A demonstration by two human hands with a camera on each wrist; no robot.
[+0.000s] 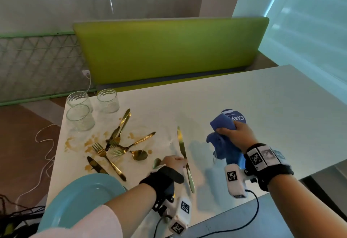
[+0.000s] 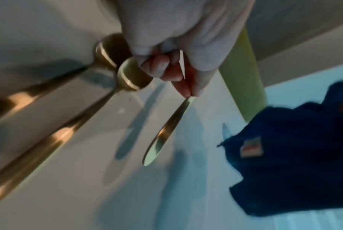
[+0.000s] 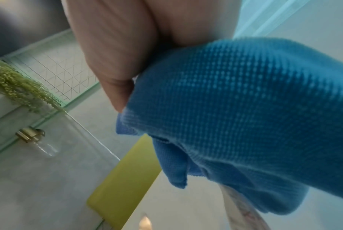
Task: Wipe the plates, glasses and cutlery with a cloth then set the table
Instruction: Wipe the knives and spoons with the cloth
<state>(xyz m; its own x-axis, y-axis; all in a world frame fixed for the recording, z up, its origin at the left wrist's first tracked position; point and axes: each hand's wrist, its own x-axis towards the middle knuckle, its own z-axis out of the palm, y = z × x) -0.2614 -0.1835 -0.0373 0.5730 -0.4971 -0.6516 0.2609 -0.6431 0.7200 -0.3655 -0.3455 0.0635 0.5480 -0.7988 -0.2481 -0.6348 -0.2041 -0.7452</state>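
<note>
My left hand [image 1: 176, 162] [image 2: 188, 91] pinches a gold knife [image 1: 181, 144] [image 2: 162, 135] near its middle, blade pointing away, held just above the white table [image 1: 253, 97]. A gold spoon [image 1: 156, 162] [image 2: 131, 74] lies on the table beside that hand. To the right, my right hand [image 1: 234, 129] [image 3: 121, 87] grips a bunched blue cloth [image 1: 223, 142] [image 2: 294, 155] [image 3: 235, 109], apart from the knife. Several gold forks, knives and a spoon [image 1: 112, 144] lie heaped on brown stains at the left. Three clear glasses [image 1: 80, 117] stand at the far left corner. A light blue plate [image 1: 80, 200] sits at the near left edge.
A round blue label [image 1: 238, 117] lies on the table under the cloth. A green bench [image 1: 169, 50] stands beyond the table's far edge. White cords [image 1: 45, 144] trail on the floor at the left. The table's right half is bare white surface.
</note>
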